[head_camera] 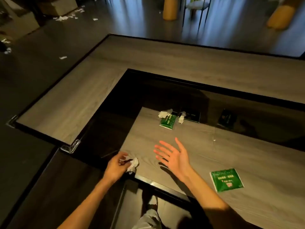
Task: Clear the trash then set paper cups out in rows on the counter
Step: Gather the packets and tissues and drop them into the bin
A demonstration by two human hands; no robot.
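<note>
Dim, warm light falls around my hands; beyond my grip the floor (pixel 148 17) glares blue, blurred, edges bowed.

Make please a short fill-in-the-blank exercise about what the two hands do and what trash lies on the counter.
1. The left hand grips a crumpled white ____ at the corner of the lower counter.
2. The right hand hovers over that counter with its fingers ____.
3. The packet near the right forearm is ____ in colour.
4. A second packet lies farther away, with a paper wad at its ____ end.

Missing words: tissue; spread open; green; far
</note>
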